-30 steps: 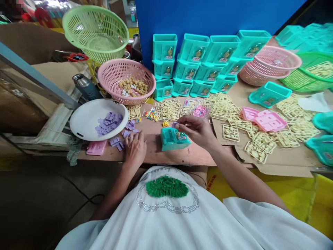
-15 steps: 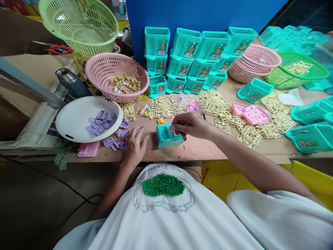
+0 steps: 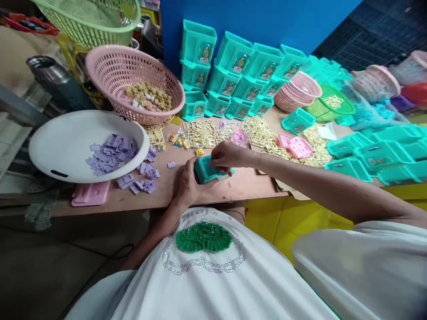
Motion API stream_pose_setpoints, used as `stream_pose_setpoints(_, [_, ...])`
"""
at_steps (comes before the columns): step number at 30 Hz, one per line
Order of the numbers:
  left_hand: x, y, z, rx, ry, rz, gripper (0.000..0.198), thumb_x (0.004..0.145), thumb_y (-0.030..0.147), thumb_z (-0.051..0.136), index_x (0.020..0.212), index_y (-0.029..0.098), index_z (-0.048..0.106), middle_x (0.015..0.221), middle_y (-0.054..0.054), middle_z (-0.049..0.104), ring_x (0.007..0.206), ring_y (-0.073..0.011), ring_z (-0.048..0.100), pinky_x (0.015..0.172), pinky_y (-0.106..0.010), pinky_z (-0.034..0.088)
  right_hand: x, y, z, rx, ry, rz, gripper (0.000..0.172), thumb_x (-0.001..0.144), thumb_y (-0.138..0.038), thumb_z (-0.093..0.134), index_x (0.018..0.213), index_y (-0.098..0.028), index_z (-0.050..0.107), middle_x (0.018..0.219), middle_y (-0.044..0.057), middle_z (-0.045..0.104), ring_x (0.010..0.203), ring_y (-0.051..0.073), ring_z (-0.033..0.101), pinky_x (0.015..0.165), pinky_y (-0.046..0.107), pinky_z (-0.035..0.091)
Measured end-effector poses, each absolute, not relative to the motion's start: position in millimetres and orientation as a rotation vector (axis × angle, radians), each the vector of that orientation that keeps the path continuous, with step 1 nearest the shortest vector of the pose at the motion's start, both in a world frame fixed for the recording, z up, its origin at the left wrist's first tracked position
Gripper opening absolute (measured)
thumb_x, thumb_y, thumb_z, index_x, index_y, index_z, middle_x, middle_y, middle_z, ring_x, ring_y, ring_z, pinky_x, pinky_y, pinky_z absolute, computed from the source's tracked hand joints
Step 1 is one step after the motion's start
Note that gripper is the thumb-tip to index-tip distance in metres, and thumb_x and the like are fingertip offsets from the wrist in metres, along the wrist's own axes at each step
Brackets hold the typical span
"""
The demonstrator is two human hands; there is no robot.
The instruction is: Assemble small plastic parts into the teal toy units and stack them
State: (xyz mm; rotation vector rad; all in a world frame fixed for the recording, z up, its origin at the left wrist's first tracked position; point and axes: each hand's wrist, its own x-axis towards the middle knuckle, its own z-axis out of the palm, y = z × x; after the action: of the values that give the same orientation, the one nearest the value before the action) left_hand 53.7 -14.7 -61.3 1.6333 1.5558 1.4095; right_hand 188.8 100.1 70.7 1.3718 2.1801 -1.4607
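Note:
A small teal plastic toy housing (image 3: 205,171) lies on the brown table (image 3: 213,189) right in front of me. My left hand (image 3: 188,186) is wrapped round its near left side. My right hand (image 3: 228,155) rests on top of it with the fingers pinched together; what they pinch is hidden. Loose purple plastic pieces (image 3: 142,178) lie to the left of my left hand, and more purple pieces (image 3: 110,153) fill a white bowl (image 3: 66,142).
A pink basket (image 3: 133,71) of tan pieces stands behind the bowl, under a green basket (image 3: 90,18). Stacked teal housings (image 3: 233,71) line the blue wall. Cream part frames (image 3: 207,133), pink parts (image 3: 296,146), more baskets and teal housings (image 3: 367,155) spread to the right. A pink plate (image 3: 90,195) lies at the table's edge.
My left hand left the purple pieces and moved right onto the teal housing. My right hand came down on top of it. The view has swung to the right.

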Motion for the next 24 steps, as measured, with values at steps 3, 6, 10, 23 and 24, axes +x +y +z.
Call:
stream_pose_setpoints(3, [54,-14,-64,1.617,1.523,1.433,0.083,0.067,0.035,0.094,0.134,0.022,0.046,0.116,-0.009,0.068,0.112,-0.0286,0.069,0.095,-0.041,0.058,185,97,74,1.408,2.166,-1.371,0.023,0.081,-0.008,0.067,0.061,-0.016,0.059,0.049,-0.003,0.063,0.037,0.008,0.053,0.041,0.019,0.046])
stream_pose_setpoints(6, [56,-12,-68,1.611,1.518,1.468,0.085,0.065,0.031,0.095,0.134,0.023,0.046,0.12,-0.01,0.068,0.113,-0.0287,0.068,0.095,-0.042,0.057,183,96,74,1.432,2.151,-1.343,0.022,0.083,-0.009,0.065,0.063,-0.016,0.059,0.049,-0.003,0.063,0.038,0.009,0.055,0.041,0.02,0.046])
stream_pose_setpoints(10, [57,-12,-71,1.612,1.525,1.497,0.086,0.064,0.03,0.095,0.134,0.022,0.045,0.127,-0.013,0.065,0.114,-0.0294,0.067,0.096,-0.043,0.057,182,95,72,1.455,2.146,-1.341,0.019,0.083,-0.012,0.065,0.065,-0.016,0.061,0.05,-0.003,0.063,0.038,0.009,0.055,0.042,0.02,0.046])
stream_pose_setpoints(23, [60,-12,-67,1.578,1.545,1.517,0.083,0.066,0.038,0.094,0.132,0.021,0.046,0.12,-0.012,0.066,0.109,-0.03,0.068,0.093,-0.043,0.057,174,96,75,1.465,2.101,-1.278,0.021,0.081,-0.008,0.062,0.062,-0.016,0.06,0.049,-0.003,0.063,0.037,0.01,0.055,0.041,0.02,0.046])
stream_pose_setpoints(24, [60,-12,-68,1.582,1.544,1.526,0.084,0.065,0.038,0.095,0.131,0.021,0.046,0.12,-0.012,0.066,0.109,-0.03,0.068,0.093,-0.043,0.057,172,95,76,1.471,2.093,-1.273,0.022,0.08,-0.007,0.061,0.061,-0.016,0.06,0.049,-0.003,0.063,0.037,0.009,0.054,0.04,0.02,0.046])
